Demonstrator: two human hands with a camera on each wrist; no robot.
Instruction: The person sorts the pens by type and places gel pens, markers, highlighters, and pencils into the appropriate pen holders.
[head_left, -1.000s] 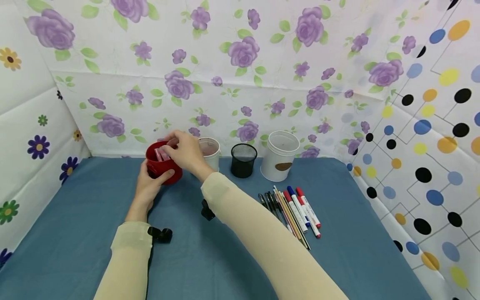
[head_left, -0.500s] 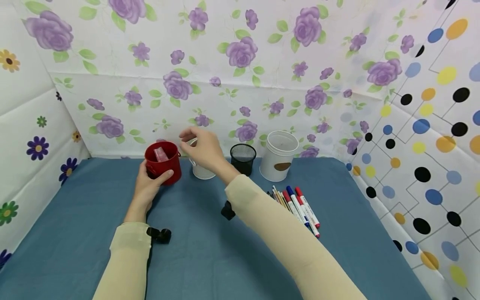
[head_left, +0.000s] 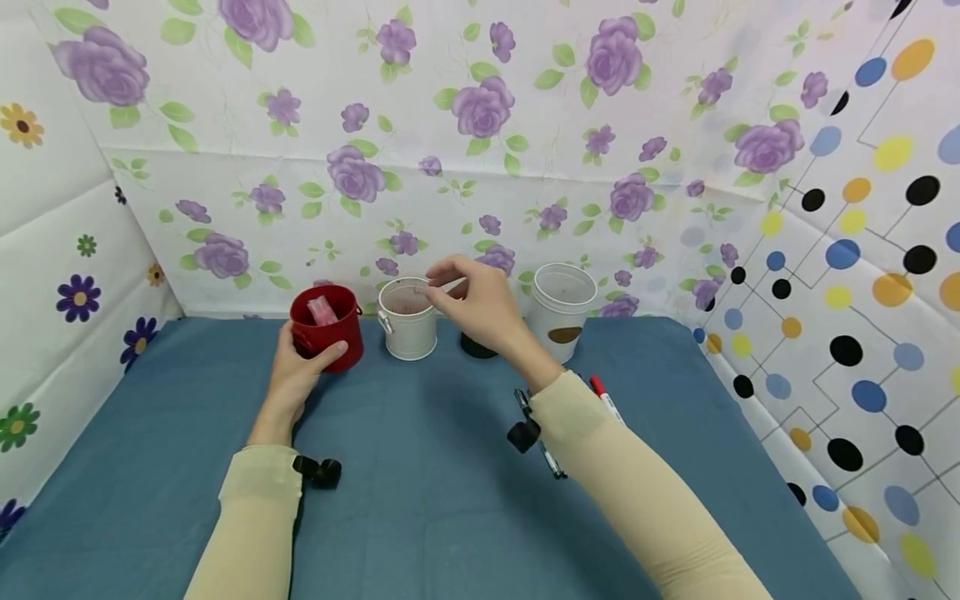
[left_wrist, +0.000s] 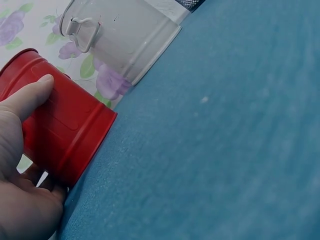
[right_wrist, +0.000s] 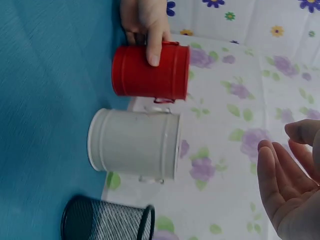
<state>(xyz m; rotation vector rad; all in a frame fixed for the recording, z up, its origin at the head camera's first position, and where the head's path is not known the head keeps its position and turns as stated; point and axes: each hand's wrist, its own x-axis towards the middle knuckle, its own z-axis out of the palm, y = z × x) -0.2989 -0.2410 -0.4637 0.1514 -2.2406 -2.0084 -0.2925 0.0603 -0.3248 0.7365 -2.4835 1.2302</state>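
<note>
One red cup (head_left: 327, 327) stands in my left hand's (head_left: 294, 375) grip: light, rigid, slick; hold mid-wall. My right hand (head_left: 483, 304) hovers released above the surface (head_left: 420, 467).

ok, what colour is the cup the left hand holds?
Red. The cup in the left hand shows best in the right wrist view.
</note>
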